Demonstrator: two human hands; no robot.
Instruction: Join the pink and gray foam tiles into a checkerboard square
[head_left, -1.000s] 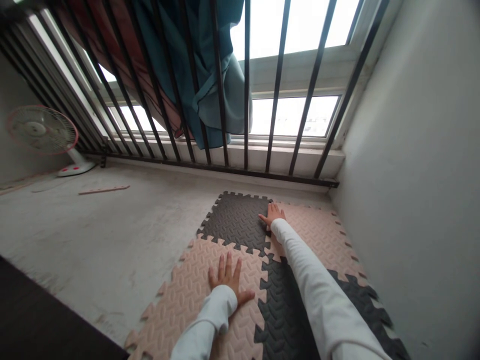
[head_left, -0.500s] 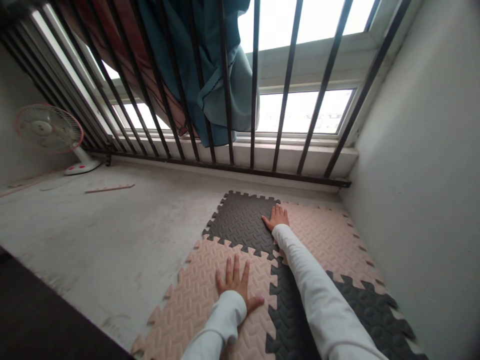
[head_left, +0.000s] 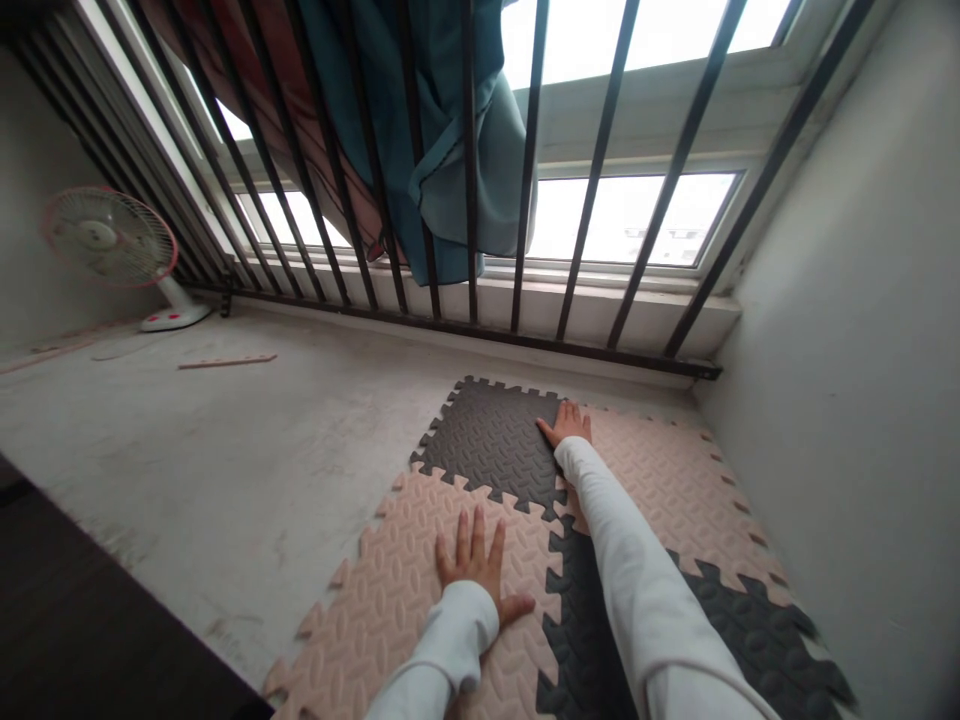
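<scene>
My left hand [head_left: 474, 565] lies flat, fingers spread, on a pink-beige interlocking foam mat tile [head_left: 405, 610], close to its seam with a dark grey tile [head_left: 581, 640]. Farther out, my right hand [head_left: 566, 424] rests palm down where another dark grey tile [head_left: 487, 445] meets a second pink-beige tile [head_left: 675, 490]. Neither hand holds anything. White long sleeves cover both arms, and the right sleeve hides part of the seam between the tiles.
Bare concrete floor [head_left: 202, 460] spreads left of the mat, with a thin wooden strip [head_left: 227, 361] on it. Behind are dark window bars [head_left: 596, 170], a teal curtain [head_left: 465, 150] and a white-and-red fan [head_left: 111, 240]. A wall [head_left: 840, 350] borders the right side; a dark object [head_left: 97, 610] fills the lower left corner.
The whole scene has drifted slightly right and up in the view as my head moved. Both hands remain flat in the same places on the mat.
</scene>
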